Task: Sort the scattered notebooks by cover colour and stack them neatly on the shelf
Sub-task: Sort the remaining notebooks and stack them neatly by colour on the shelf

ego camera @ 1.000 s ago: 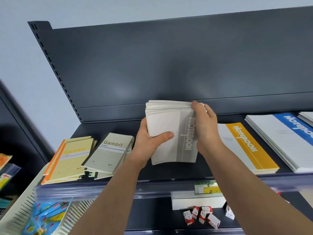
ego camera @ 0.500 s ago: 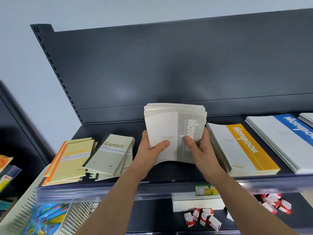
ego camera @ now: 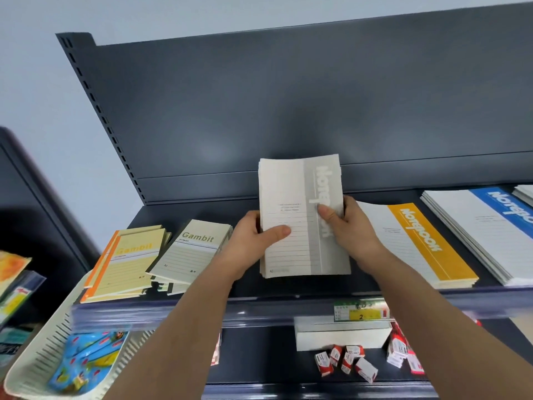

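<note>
A pale wall stands behind a dark grey shelf (ego camera: 202, 212) with a tall back panel (ego camera: 288, 96). Over the middle of the shelf both hands hold a grey stack (ego camera: 300, 203) of notebooks, tilted up towards the camera, its cover showing ruled lines and a grey band with white lettering. The left hand (ego camera: 253, 241) grips the stack's left edge, thumb (ego camera: 277, 233) laid across the cover and fingers curled behind. The right hand (ego camera: 352, 229) grips the right edge, thumb pressed on the grey band, fingers wrapped behind. Whether the stack's lower edge touches the shelf cannot be told.

Just right of it an orange stack (ego camera: 415, 243) lies flat, and a blue stack (ego camera: 490, 226) lies beyond that, near the right edge. To the left lie two looser piles marked Gambit: a grey pile (ego camera: 190, 249) near the left hand and a yellow pile (ego camera: 129, 264) with orange spines beside it.

A price tag (ego camera: 360, 313) sits on the shelf's front rail. On the lower shelf (ego camera: 259, 356) lie a white box (ego camera: 340, 336) and small red-and-white boxes (ego camera: 346, 362). At lower left a cream basket (ego camera: 34, 365) holds blue packets (ego camera: 86, 356)
</note>
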The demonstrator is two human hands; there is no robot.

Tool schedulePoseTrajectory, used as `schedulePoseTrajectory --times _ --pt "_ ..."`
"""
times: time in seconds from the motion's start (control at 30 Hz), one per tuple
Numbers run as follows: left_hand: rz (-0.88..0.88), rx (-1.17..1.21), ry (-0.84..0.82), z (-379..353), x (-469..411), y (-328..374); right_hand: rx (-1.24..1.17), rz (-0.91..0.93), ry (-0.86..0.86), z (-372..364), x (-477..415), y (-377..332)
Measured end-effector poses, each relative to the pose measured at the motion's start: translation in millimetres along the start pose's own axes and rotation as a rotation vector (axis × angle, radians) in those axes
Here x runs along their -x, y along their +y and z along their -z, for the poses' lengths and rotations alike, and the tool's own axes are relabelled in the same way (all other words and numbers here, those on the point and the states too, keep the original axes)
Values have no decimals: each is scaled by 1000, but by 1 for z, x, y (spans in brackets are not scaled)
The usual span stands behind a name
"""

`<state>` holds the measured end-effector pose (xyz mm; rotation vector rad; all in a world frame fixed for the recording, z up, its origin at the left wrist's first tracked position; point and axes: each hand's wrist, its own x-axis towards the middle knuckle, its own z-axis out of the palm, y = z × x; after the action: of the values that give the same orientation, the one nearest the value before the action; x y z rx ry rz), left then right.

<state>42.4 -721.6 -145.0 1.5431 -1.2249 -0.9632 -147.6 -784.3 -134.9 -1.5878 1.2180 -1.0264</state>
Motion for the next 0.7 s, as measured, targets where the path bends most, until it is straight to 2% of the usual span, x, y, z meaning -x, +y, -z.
schedulePoseTrajectory --times 0.07,0.17,0.23,0.37,0.6,0.7 --pt "104 33 9 -7 -3 -1 61 -106 -47 1 -8 3" --pt "305 23 8 -13 -9 -8 24 -250 -249 3 -8 10" --pt "382 10 -3 -15 -13 -11 65 -292 -285 4 -6 13" --pt "392 -77 24 -23 -17 -6 169 -328 -220 3 -7 18" --pt "394 -301 16 -25 -20 2 427 -324 -203 -1 -8 21" --pt "357 -447 45 -27 -18 5 669 -228 -207 -5 -6 20"
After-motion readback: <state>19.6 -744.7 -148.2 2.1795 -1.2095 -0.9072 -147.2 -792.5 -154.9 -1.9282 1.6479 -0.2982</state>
